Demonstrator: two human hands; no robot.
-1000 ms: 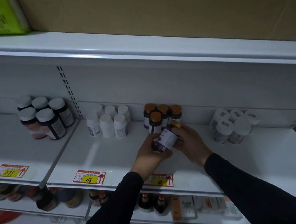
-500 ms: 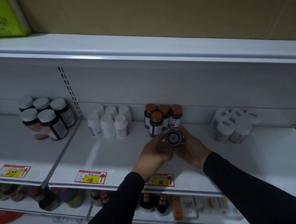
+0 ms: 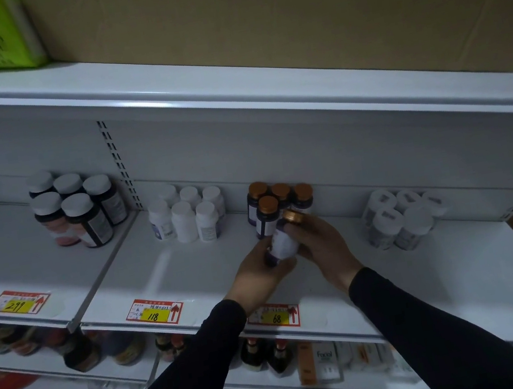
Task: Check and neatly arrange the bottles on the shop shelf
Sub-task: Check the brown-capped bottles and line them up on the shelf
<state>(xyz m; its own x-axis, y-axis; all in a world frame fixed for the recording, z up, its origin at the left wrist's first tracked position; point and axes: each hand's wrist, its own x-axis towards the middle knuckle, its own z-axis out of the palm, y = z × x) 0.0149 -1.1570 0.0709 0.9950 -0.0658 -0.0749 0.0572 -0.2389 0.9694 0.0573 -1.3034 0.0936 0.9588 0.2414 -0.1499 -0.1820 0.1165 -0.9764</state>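
We hold tilted bottle (image 3: 281,244) above shelf (image 3: 193,271) front edge; left hand (image 3: 261,276) grips base, right hand (image 3: 319,241) grips cap end.

From where I watch, my left hand (image 3: 262,272) and right hand (image 3: 322,244) sit over bare shelf (image 3: 193,271), with open board running left toward the 118 tag (image 3: 154,312) and right toward the front edge. Straight behind the hands the orange-capped bottles (image 3: 278,206) block the way, nearly touching the held bottle (image 3: 281,241). The white bottles (image 3: 186,217) stand back-left, the wrapped white jars (image 3: 399,222) back-right, and the upper shelf lip (image 3: 233,97) overhangs above.
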